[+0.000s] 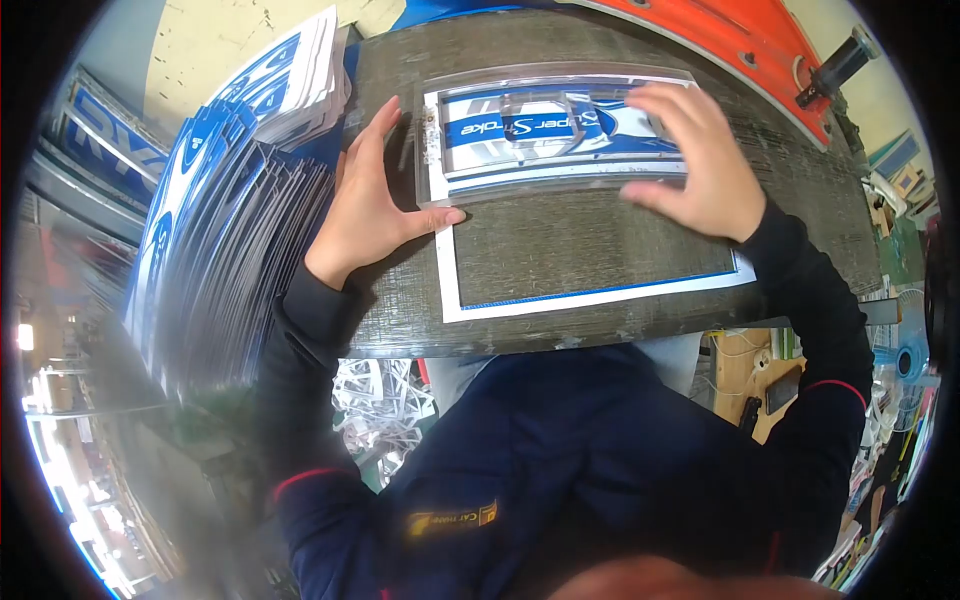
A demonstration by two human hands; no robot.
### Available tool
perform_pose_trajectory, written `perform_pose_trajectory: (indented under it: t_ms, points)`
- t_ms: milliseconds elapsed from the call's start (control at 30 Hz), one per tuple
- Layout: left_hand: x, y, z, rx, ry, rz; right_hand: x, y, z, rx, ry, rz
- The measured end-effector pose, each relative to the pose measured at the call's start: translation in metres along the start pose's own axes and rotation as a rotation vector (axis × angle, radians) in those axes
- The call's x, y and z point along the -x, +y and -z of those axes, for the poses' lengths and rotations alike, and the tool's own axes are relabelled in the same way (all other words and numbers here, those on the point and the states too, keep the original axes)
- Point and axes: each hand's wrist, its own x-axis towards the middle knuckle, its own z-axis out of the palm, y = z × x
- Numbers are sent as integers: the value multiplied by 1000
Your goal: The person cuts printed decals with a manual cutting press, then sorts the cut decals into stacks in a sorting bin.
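A clear plastic cutting die [560, 187] lies over a blue and white printed sheet [530, 130] lettered "Super Stroke" on the dark worktable. From under its near side comes a thin white paper border [600, 297] with its middle cut out. My left hand [375, 220] is spread at the die's left end, thumb at the near left corner by the paper border. Over the right end of the die hovers my right hand [705, 160], slightly blurred, fingers and thumb apart with nothing between them.
A tall stack of blue and white printed sheets [230, 260] stands left of the table, with more cut pieces [300, 80] behind it. A red machine part [720, 45] with a black handle [845, 65] borders the back right. Below the table's front edge lie white paper scraps [380, 405].
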Motion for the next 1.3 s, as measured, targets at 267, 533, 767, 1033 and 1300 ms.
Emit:
perform_pose_trajectory:
  t_ms: [267,533,767,1033,1300]
  points:
    - [-1,-1,0,-45,8,-41,-8,9,-11,13,-138,36]
    - [-3,-2,0,-24,19,-54,-21,26,0,-132,-114,-10]
    - [-3,0,5,-39,-31,-52,2,62,3,-503,291,-239]
    - [-23,3,17,-145,-188,-20,31,64,16,-828,598,-291]
    - [-92,6,1,-51,-210,-44,41,58,-6,-886,643,-304]
